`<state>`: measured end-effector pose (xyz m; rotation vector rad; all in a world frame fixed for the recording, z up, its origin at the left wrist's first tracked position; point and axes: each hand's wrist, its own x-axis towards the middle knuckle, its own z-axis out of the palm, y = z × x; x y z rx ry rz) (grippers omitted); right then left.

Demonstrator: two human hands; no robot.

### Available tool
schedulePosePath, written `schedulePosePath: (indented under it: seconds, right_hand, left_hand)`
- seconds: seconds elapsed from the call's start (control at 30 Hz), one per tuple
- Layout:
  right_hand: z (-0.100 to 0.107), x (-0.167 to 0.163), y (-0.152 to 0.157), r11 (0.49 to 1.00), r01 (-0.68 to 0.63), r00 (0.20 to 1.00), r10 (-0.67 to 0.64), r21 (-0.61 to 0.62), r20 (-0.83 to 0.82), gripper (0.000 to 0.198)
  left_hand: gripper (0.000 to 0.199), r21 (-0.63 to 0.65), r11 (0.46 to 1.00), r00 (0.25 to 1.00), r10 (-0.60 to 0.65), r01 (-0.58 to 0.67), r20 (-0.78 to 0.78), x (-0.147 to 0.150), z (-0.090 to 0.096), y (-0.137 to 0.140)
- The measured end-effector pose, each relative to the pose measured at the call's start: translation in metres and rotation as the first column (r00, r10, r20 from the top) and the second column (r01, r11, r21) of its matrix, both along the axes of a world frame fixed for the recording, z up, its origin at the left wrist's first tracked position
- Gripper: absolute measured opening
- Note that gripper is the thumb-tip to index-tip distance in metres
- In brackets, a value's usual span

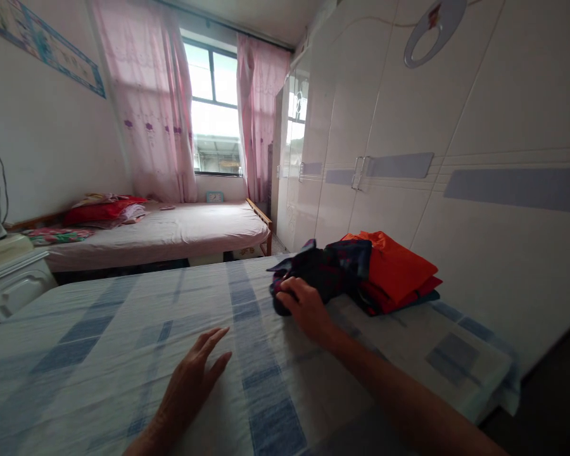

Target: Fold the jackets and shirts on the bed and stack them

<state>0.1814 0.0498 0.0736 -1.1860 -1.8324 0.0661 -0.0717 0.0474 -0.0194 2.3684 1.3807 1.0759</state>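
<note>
My right hand (308, 308) is closed on the near left edge of a dark plaid garment (330, 269), which lies bunched up on the bed. The fingertips press into its cloth; what kind of garment it is cannot be made out. Just right of it, partly beneath its edge, is a stack of folded clothes (399, 269), bright orange-red on top with darker layers below. My left hand (197, 364) hovers over or rests lightly on the blue-and-white bedsheet (171, 304), its fingers apart and holding nothing.
A tall white wardrobe (399, 114) runs along the right side. Beyond the near bed, a second bed (190, 228) with red bedding (99, 212) stands under the window (216, 101). At the left is a white cabinet (14, 278). A small blue clock (215, 197) sits by the window.
</note>
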Motion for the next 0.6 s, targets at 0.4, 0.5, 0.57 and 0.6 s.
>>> schedulePosePath:
  seconds: [0.4,0.5,0.57,0.6]
  right_hand:
    - [-0.023,-0.038,-0.017,0.921,-0.335,0.938,0.307,-0.198,-0.162,0.018]
    - [-0.027,0.008,0.005,0.992,0.007,0.968,-0.039,-0.129,-0.246,0.025]
    - [-0.035,0.043,0.021,0.964,0.242,0.923,-0.264,-0.113,-0.279,0.026]
    - [-0.041,0.059,0.029,0.937,0.331,0.896,-0.349,-0.113,-0.274,0.026]
  left_hand:
    - [0.025,-0.135,0.981,0.964,-0.103,0.139,0.246,0.006,0.02,-0.015]
    - [0.029,-0.231,0.962,0.906,-0.039,0.149,0.421,0.011,0.02,-0.017]
    - [0.032,-0.328,0.926,0.821,0.035,0.189,0.57,0.015,0.023,-0.014]
    - [0.032,-0.366,0.905,0.768,0.074,0.216,0.636,0.016,0.028,-0.01]
